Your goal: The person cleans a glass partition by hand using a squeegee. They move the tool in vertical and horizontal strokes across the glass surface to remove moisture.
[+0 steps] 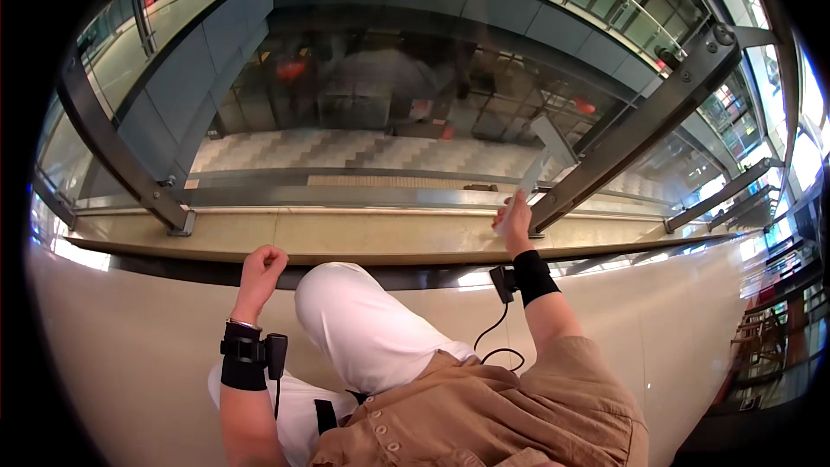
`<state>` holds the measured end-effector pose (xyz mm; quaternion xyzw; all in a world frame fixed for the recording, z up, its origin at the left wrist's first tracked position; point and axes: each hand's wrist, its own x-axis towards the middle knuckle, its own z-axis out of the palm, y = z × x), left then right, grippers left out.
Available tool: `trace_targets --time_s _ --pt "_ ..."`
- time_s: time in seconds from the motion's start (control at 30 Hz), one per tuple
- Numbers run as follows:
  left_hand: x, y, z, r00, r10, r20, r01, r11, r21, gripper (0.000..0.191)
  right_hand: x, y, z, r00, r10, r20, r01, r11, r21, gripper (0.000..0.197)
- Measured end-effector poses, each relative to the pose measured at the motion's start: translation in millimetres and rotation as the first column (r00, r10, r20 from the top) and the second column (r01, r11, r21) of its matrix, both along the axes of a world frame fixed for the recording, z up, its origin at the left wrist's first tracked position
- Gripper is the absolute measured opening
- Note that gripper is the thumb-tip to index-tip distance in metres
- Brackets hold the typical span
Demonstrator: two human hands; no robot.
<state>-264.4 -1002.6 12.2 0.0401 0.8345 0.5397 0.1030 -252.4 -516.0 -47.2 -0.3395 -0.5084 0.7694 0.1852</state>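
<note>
My right hand (515,217) is closed around the handle of a light-coloured squeegee (552,146). The tool's wide head lies at or close to the glass panel (402,97) of a railing, just left of the right metal post. Whether its blade touches the glass, I cannot tell. My left hand (261,275) is loosely curled over the floor, left of my white-trousered knee, with the fingers folded in and no object seen in them. Below the glass runs a beige stone ledge (389,233).
Metal posts (117,149) (635,123) slant up on both sides of the panel. A lower level shows through the glass. A dark strip (415,277) runs under the ledge, above the tiled floor (142,350). A black cable (493,331) hangs near my right forearm.
</note>
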Motion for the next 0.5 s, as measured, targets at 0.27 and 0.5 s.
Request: trace_targets --time_s 0.27,0.5 --pt "4.8 -9.8 10.7 0.996 0.066 -0.052 -0.063 0.997 0.052 0.013 -23.8 -122.6 65.0 0.852 0.181 -0.491 -0.472 0.669 -0.574 0.043" --pt "7.8 -23.0 20.9 0.985 0.126 -0.114 -0.116 0.989 0.093 0.012 -34.8 -256.6 124.4 0.8 0.323 -0.506 -0.592 0.566 -0.573 0.041"
